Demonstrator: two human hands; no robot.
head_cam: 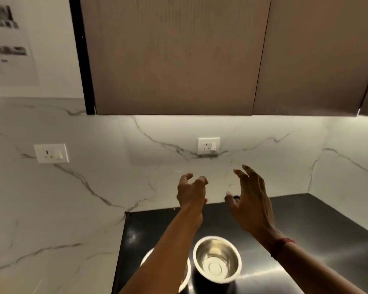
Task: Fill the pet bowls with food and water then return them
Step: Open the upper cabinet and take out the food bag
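Note:
Two steel pet bowls stand side by side on a dark countertop [306,219] near the bottom of the head view. The right bowl [217,259] is empty and shiny inside. The left bowl [184,279] is mostly hidden under my left forearm. My left hand [191,192] is raised above and beyond the bowls, fingers curled and apart, holding nothing. My right hand [251,200] is lifted beside it with fingers spread, also holding nothing. Both hands hover in front of the marble backsplash, below the wall cabinet.
Brown wall cabinet doors [174,56] hang overhead. The white marble backsplash carries two sockets, one at the left [51,153] and one in the middle [208,145]. A marble panel [51,230] borders the dark counter on the left.

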